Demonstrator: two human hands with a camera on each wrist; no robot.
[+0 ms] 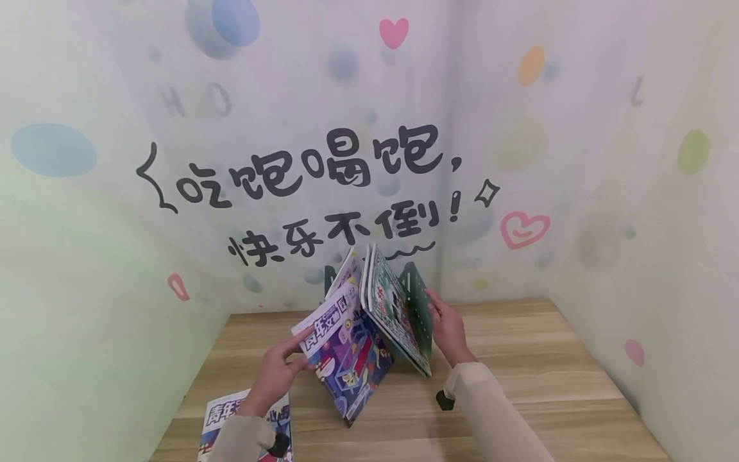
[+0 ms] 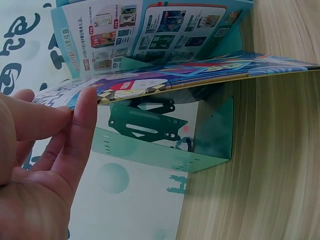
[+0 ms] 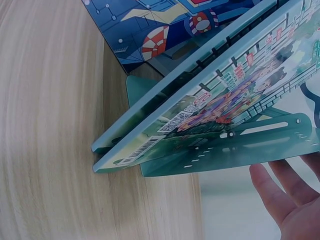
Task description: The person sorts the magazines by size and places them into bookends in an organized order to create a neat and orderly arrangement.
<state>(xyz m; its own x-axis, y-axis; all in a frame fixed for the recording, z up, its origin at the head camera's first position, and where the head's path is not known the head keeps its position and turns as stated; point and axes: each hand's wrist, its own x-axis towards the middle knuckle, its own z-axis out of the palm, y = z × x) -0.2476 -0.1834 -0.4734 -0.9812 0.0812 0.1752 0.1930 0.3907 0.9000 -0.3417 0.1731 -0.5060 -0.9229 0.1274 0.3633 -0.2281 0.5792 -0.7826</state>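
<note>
My left hand pinches the left edge of a purple-blue magazine between thumb and fingers. The magazine stands tilted, partly in front of a green metal book rack. Inside the rack, green-covered magazines lean together; in the right wrist view their pale blue spines rest on the table. My right hand is at the rack's right side panel, its extended fingertips touching the outer face. The rack's slotted left panel shows below the magazine in the left wrist view.
Another magazine with a similar cover lies flat at the table's front left, partly under my left forearm. The wooden table meets a printed white wall behind the rack. Pale walls stand at both sides.
</note>
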